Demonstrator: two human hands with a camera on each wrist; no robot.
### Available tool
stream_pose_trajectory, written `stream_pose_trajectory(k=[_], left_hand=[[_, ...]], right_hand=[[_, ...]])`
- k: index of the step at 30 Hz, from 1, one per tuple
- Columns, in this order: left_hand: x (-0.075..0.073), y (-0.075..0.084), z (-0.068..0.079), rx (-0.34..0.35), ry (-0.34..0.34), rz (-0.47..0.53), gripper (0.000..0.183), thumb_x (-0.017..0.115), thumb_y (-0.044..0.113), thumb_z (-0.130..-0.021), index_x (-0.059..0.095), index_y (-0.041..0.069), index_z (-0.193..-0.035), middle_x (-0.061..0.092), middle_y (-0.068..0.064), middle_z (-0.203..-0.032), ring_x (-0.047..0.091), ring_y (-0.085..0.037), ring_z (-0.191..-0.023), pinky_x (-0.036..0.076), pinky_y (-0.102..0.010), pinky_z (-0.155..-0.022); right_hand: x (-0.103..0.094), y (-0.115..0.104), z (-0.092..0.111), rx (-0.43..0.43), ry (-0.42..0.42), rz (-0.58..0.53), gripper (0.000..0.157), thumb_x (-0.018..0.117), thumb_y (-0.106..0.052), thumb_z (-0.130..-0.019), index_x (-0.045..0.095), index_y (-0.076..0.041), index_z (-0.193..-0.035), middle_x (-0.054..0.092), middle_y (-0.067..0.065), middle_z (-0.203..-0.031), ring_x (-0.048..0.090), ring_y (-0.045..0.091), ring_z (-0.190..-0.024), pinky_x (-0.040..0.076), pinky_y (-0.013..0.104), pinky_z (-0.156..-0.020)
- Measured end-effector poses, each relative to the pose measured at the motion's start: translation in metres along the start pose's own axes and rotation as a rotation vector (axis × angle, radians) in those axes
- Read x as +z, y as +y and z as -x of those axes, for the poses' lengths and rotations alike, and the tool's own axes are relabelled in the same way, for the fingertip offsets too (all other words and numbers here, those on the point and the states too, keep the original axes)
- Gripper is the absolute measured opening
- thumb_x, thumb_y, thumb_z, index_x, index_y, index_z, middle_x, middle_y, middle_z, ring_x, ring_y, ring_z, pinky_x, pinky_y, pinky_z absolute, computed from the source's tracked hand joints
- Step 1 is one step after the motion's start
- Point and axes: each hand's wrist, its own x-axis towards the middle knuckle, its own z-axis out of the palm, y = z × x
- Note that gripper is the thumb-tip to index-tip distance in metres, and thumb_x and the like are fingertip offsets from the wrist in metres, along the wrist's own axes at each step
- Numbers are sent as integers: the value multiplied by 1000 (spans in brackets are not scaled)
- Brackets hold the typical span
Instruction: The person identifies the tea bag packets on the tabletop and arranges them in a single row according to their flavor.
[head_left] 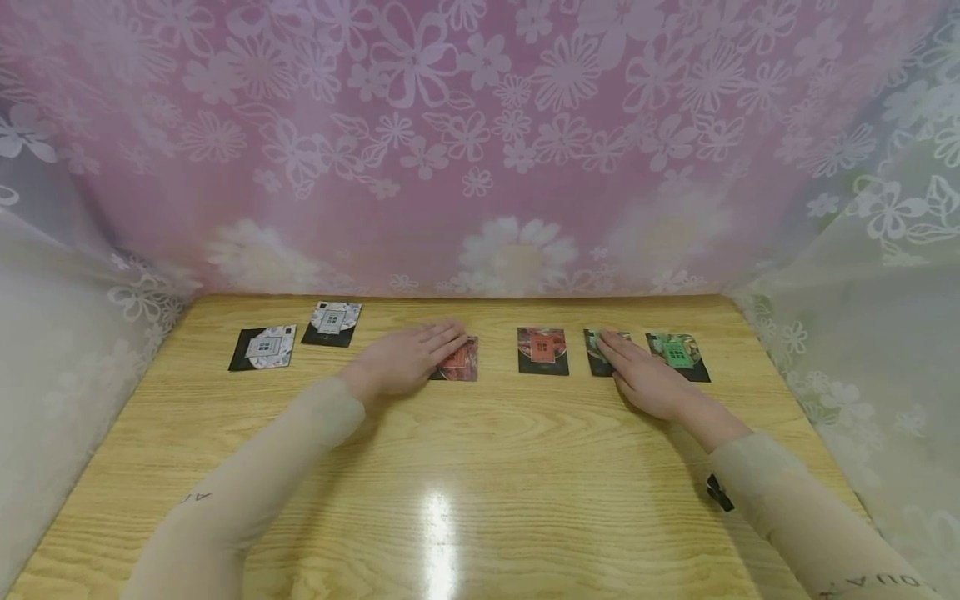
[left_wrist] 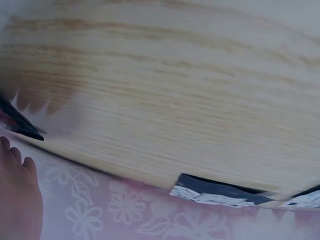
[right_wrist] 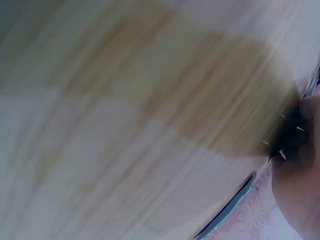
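Note:
In the head view my left hand (head_left: 405, 358) lies with extended fingers over a red-and-black square packet (head_left: 461, 363), covering its left part. My right hand (head_left: 651, 379) rests its straight fingers on a green-and-black packet (head_left: 597, 364), hiding much of its label. Between the hands lies another red-and-black packet (head_left: 543, 350). Just right of the right fingers is a second green-and-black packet (head_left: 679, 355). The left wrist view has the left hand (left_wrist: 19, 200) at its lower left edge; the right hand (right_wrist: 297, 182) shows at the right edge of its own wrist view.
Two grey, white and black packets, one nearer (head_left: 262, 347) and one farther back (head_left: 332, 323), lie at the left of the wooden table (head_left: 480, 450). A pink flowered curtain (head_left: 480, 167) hangs along the back edge, with pale curtains at both sides.

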Motion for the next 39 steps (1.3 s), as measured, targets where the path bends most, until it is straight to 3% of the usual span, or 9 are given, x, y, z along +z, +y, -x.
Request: stream_pose_trajectory(k=[8,14,18,25,30,34,39], left_hand=[[0,9,-4,24,-21,31,57,24,29,-101,7,10,-153,5,-6,-159,6,-21,-147,12,-36,-120],[-2,15,-8,-6,-45,60,61,25,40,-102,10,8,-152,6,-7,-159,8,-22,-146,13,-34,-120],[-1,20,-14,-80,-58,44,63,23,44,-102,9,9,-152,8,-7,-159,9,-21,-146,14,-35,-119],[-8,35,-29,-288,-119,45,67,25,46,-101,11,5,-152,12,-12,-158,12,-24,-146,15,-38,-119],[-15,41,-34,-354,-127,61,66,27,45,-101,14,3,-151,15,-13,-157,15,-26,-145,16,-40,-119],[-9,35,-34,-311,-74,74,62,26,41,-102,13,6,-152,13,-11,-158,11,-25,-146,12,-39,-120],[0,22,-32,-139,24,73,57,26,32,-102,13,11,-153,11,-7,-159,8,-22,-147,10,-38,-120]], right_hand=[[1,1,-1,8,0,1,57,40,-17,-100,19,-7,-151,14,13,-158,17,34,-143,27,56,-111],[1,1,0,5,1,2,57,40,-16,-99,20,-6,-151,15,15,-157,18,35,-143,27,56,-111],[1,1,1,-5,13,4,56,41,-16,-99,21,-5,-151,16,15,-157,19,35,-143,28,56,-110],[1,-1,2,-23,52,-9,55,44,-13,-98,25,-3,-149,20,17,-155,22,37,-141,29,57,-109],[1,-1,1,-13,33,-17,56,43,-15,-99,23,-4,-150,17,16,-156,19,36,-142,27,56,-111],[2,1,1,-7,12,-8,57,42,-16,-99,20,-6,-151,15,14,-157,17,34,-143,26,54,-112],[2,2,0,-21,28,4,56,41,-16,-99,21,-5,-150,17,15,-157,20,35,-142,28,55,-111]])
